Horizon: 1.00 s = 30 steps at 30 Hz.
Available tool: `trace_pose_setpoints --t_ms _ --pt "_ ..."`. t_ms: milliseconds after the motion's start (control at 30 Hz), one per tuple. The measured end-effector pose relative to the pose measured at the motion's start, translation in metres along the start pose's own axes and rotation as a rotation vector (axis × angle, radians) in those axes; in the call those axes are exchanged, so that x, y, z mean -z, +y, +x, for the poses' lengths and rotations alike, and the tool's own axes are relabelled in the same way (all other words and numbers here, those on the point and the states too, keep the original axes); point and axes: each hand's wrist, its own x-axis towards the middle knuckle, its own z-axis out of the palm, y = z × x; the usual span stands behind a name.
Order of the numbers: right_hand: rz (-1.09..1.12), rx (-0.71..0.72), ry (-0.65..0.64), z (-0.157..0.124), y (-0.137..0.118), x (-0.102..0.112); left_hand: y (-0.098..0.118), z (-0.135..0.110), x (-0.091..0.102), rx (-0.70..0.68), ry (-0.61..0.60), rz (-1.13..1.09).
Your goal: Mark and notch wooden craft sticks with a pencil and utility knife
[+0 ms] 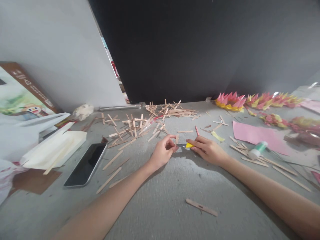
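My left hand (163,151) pinches a short wooden stick (177,139) upright between thumb and fingers at the middle of the grey table (160,200). My right hand (207,150) grips a small yellow-handled cutter (188,145), its blade pointing left at the base of the stick. The two hands nearly touch. Crossed and loose wooden sticks (140,126) lie just beyond them.
A black phone (86,164) lies at the left beside a white tray (53,150) and a printed box (20,100). A glue bottle (257,150), pink paper (257,135) and pink-yellow paper flowers (231,101) sit right. One notched stick (201,207) lies near me. A dark board stands behind.
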Motion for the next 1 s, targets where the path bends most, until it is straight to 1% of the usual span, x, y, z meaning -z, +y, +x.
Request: trace_pose_setpoints --t_ms 267,500,633,833,1000 --pt "0.006 0.012 -0.024 0.0 0.002 -0.002 -0.005 0.0 0.0 -0.008 -0.017 0.037" --pt "0.05 0.002 0.008 0.0 0.002 -0.001 0.002 0.0 0.001 0.018 -0.042 -0.07" --pt "0.054 0.008 0.009 0.002 0.001 0.0 0.005 -0.002 0.001 -0.004 -0.049 -0.062" --pt "0.036 0.023 -0.017 0.002 0.002 0.0 0.003 -0.002 0.001 -0.017 -0.058 0.03" --pt "0.062 0.016 -0.006 0.001 0.003 -0.001 0.007 -0.003 0.001 0.005 -0.072 -0.043"
